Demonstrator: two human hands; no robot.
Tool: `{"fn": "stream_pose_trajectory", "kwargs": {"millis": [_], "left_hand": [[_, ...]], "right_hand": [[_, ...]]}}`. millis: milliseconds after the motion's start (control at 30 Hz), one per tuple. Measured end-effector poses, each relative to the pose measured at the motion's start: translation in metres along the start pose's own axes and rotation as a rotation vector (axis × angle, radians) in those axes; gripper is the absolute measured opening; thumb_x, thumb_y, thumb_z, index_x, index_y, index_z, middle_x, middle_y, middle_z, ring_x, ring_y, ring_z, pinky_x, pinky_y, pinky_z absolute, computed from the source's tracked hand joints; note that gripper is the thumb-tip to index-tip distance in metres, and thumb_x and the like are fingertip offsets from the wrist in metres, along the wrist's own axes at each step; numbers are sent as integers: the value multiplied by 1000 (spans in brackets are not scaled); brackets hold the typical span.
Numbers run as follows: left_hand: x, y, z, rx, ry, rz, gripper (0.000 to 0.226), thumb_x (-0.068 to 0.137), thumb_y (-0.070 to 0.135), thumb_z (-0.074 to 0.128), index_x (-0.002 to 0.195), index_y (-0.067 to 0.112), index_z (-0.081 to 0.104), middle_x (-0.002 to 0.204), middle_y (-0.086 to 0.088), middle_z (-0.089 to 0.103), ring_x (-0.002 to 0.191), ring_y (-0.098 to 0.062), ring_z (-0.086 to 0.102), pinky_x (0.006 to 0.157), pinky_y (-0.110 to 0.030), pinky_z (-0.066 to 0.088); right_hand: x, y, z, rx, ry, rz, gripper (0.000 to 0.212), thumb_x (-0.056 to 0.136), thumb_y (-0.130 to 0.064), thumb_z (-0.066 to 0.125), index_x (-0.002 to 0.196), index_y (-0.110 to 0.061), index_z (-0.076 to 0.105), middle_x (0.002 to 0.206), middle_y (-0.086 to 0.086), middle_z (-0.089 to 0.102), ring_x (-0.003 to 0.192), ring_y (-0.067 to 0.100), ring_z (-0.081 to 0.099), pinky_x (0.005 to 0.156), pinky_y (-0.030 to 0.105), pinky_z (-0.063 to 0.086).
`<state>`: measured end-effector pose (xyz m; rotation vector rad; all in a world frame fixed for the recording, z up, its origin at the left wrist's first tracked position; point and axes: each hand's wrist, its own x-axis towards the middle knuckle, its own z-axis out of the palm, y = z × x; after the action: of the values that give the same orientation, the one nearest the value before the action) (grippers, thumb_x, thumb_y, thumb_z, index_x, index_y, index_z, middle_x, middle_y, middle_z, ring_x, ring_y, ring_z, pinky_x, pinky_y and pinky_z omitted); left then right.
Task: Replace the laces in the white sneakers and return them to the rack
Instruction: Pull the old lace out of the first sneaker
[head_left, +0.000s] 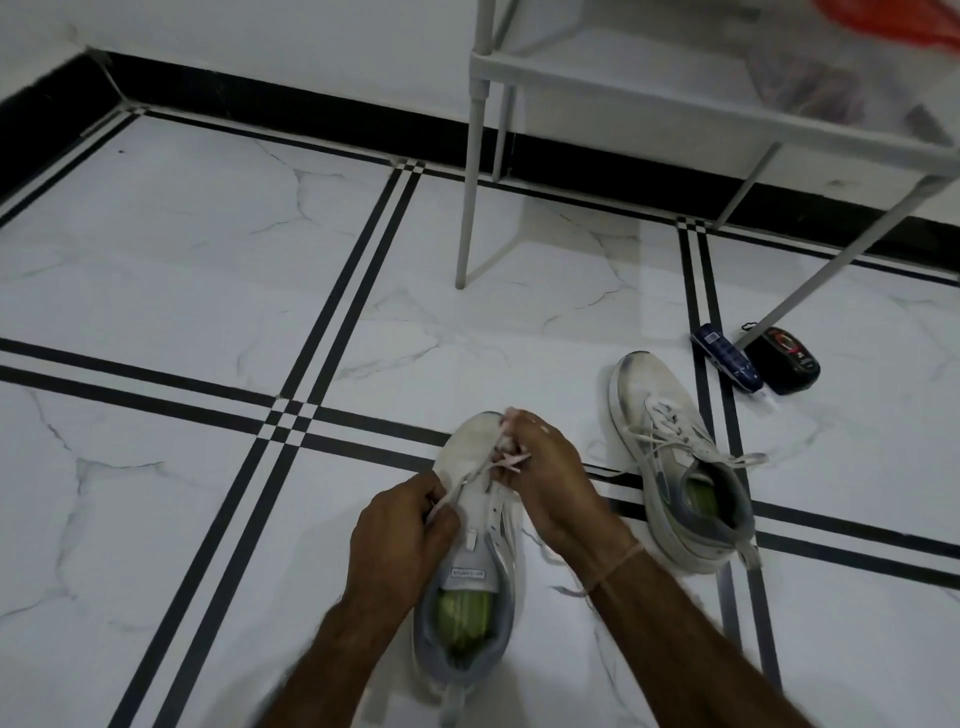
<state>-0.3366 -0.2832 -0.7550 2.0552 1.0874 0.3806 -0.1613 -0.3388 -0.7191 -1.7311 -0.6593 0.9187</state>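
Near sneaker (470, 569) points toe-first toward the rack (623, 67); left hand (400, 535) pinches its lace (458, 487) at mid-tongue, right hand (545, 483) pinches lace nearer the toe

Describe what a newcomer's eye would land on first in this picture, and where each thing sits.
First come the two hands at bottom centre: the left hand and right hand each pinch the lace of a white sneaker standing on the marble floor between the forearms. Next is the second sneaker to its right, laces loose, and the white rack standing behind at upper right.
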Motion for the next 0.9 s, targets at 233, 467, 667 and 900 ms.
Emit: {"fn": "stream_pose_trajectory", "kwargs": {"millis": [233,467,667,900], "left_hand": [[3,-6,-3,37,-18,-55,22,79,43,58,71,22,56,57,7,56,56,-9,55,53,-27,42],[-2,-4,3,34,-21,-11,15,86,42,61,91,29,58,75,16,59,66,-7,58,62,-25,45],[-15,11,11,-4,-29,-39,23,91,56,61,98,34,66,103,17,53,88,-5,59,72,-12,43],[-8,23,13,61,-98,-161,30,78,64,70,77,35,62,103,14,50,89,-7,58,68,-19,40]], "right_hand": [[-26,39,-7,144,-18,105,42,93,-34,74,63,-17,50,62,-1,50,60,10,47,59,25,38],[-4,-4,-10,-74,-74,10,37,94,-35,73,68,-23,50,61,-6,49,59,14,50,57,28,40],[14,-25,-12,-300,-242,-136,47,96,-38,69,140,-27,57,137,-11,59,95,20,75,74,24,55],[-14,49,-25,-871,-195,-209,17,85,-32,78,84,-18,69,99,4,60,93,21,57,82,40,48]]}}
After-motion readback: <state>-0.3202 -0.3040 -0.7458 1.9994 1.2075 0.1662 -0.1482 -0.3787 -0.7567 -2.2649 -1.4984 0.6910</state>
